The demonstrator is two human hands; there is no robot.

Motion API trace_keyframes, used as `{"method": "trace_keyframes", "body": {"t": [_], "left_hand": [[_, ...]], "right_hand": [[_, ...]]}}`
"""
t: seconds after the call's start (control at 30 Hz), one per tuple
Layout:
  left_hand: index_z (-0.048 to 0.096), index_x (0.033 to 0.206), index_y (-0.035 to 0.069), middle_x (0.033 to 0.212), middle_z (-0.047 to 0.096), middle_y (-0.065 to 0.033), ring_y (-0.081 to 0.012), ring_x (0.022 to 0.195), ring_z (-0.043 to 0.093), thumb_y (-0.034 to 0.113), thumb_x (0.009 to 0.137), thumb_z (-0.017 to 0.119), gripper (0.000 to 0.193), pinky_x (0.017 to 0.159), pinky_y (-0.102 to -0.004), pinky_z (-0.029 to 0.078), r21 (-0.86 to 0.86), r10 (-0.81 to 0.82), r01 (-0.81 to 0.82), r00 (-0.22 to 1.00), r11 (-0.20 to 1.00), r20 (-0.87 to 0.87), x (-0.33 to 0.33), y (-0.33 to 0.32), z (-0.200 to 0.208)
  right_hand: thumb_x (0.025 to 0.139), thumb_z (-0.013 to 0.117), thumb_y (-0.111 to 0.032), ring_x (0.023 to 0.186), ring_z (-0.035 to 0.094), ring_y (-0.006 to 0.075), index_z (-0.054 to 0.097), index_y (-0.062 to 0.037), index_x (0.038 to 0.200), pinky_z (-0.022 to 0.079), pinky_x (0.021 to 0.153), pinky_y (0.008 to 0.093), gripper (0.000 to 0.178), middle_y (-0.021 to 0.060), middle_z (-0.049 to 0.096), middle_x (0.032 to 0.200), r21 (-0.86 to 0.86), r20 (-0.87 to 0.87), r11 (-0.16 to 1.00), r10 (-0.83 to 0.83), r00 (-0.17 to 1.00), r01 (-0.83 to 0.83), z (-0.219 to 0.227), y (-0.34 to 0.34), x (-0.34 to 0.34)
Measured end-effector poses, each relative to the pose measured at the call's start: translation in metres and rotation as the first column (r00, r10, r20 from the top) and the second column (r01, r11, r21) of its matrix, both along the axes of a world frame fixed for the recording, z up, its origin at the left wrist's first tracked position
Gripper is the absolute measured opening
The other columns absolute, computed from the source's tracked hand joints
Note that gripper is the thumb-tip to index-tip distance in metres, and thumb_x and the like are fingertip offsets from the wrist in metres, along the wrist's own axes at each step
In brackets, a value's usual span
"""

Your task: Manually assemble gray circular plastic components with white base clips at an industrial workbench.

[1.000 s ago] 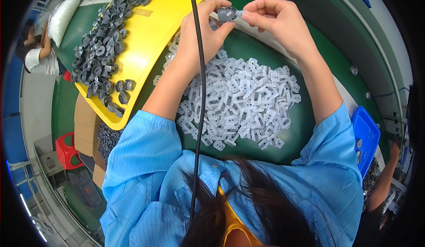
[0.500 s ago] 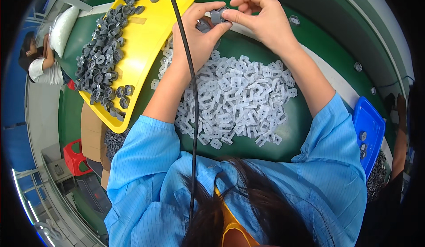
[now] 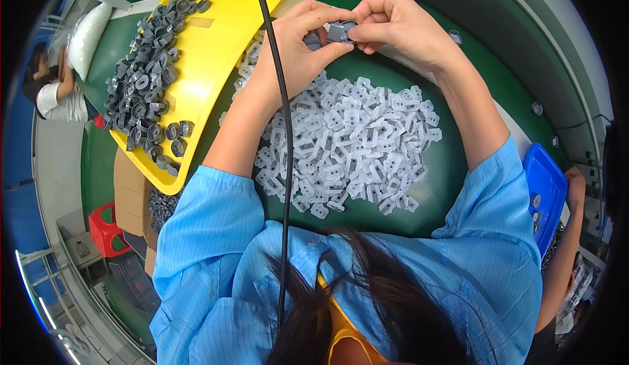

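Gray part [image 3: 340, 32] is up near 12 o'clock of the view, raised past the far edge of the clear-piece pile [image 3: 354, 146], between both hands. Neither hand is nearer: both touch it. Left hand [image 3: 295, 45] grips it from 9 o'clock, thumb and forefinger closed on it; second gray part [image 3: 313, 40] sits just beside, at its 9 o'clock, tucked in the same hand. Right hand [image 3: 407, 34] meets it from 3 o'clock, fingers drawn together at that end; pinching or only pressing, can't tell. Long axis looks roughly 9-to-3, ends partly covered. Pile lies on the green worktop [image 3: 426, 218], toward 6 o'clock from the part. Yellow tray [image 3: 203, 80] with more gray parts [image 3: 139, 87] is toward 8 o'clock.
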State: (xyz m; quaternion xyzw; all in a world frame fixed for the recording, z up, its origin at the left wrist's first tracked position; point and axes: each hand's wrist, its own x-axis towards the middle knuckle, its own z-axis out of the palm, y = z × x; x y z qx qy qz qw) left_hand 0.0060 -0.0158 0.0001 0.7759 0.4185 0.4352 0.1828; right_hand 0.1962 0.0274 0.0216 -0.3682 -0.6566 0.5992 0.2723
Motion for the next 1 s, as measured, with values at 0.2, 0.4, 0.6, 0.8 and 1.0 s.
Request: {"method": "trace_keyframes", "body": {"t": [0.2, 0.4, 0.6, 0.8, 1.0], "left_hand": [[0.064, 0.107, 0.008, 0.082, 0.061, -0.0018, -0.0105, 0.068, 0.056, 0.012, 0.071, 0.078, 0.039, 0.064, -0.0258, 0.047, -0.185, 0.055, -0.038, 0.994, 0.982, 0.091, -0.002, 0.001, 0.002], [0.064, 0.105, 0.008, 0.076, 0.061, 0.0002, -0.0077, 0.069, 0.056, 0.015, 0.072, 0.078, 0.037, 0.064, -0.0234, 0.047, -0.229, 0.01, 0.042, 0.976, 0.972, 0.219, -0.009, 0.006, -0.01], [0.061, 0.109, 0.003, 0.095, 0.063, -0.0017, -0.0074, 0.077, 0.058, 0.009, 0.076, 0.075, 0.037, 0.068, -0.022, 0.048, -0.153, 0.001, 0.007, 0.998, 0.988, 0.055, -0.005, 0.001, -0.002], [0.065, 0.105, 0.007, 0.094, 0.064, -0.0019, -0.0106, 0.073, 0.058, 0.011, 0.072, 0.077, 0.035, 0.066, -0.0232, 0.048, -0.054, 0.083, -0.08, 0.996, 0.995, 0.04, 0.001, -0.003, 0.002], [0.067, 0.107, 0.009, 0.085, 0.064, -0.0051, -0.0122, 0.068, 0.06, 0.012, 0.071, 0.078, 0.038, 0.064, -0.0269, 0.05, 0.086, 0.0, -0.001, 1.0, 0.996, 0.011, -0.007, 0.005, -0.004]], "right_hand": [[0.077, 0.068, -0.009, 0.065, 0.059, 0.0087, 0.063, 0.0009, 0.082, 0.049, 0.063, 0.0199, 0.012, 0.0045, 0.062, 0.074, -0.015, -0.07, 0.998, -0.056, 0.996, 0.055, -0.003, -0.001, -0.003], [0.083, 0.067, -0.013, 0.066, 0.058, 0.008, 0.063, -0.0003, 0.091, 0.048, 0.065, 0.0208, 0.015, 0.0035, 0.063, 0.075, 0.075, -0.042, 0.997, -0.021, 0.999, 0.024, -0.006, 0.001, 0.0], [0.08, 0.069, -0.013, 0.064, 0.058, 0.0074, 0.064, 0.0001, 0.086, 0.049, 0.062, 0.0193, 0.016, 0.0031, 0.063, 0.075, -0.009, -0.091, 0.996, -0.087, 0.992, 0.086, -0.004, -0.004, -0.005], [0.08, 0.07, -0.014, 0.065, 0.058, 0.007, 0.063, -0.0016, 0.089, 0.048, 0.063, 0.0196, 0.016, 0.0024, 0.064, 0.076, 0.062, -0.12, 0.994, -0.081, 0.989, 0.089, -0.012, -0.002, -0.007], [0.08, 0.069, -0.015, 0.069, 0.06, 0.0088, 0.065, -0.0013, 0.091, 0.049, 0.065, 0.0228, 0.019, 0.0047, 0.066, 0.079, -0.071, -0.187, 0.995, -0.086, 0.979, 0.074, -0.021, 0.005, -0.002]]}}
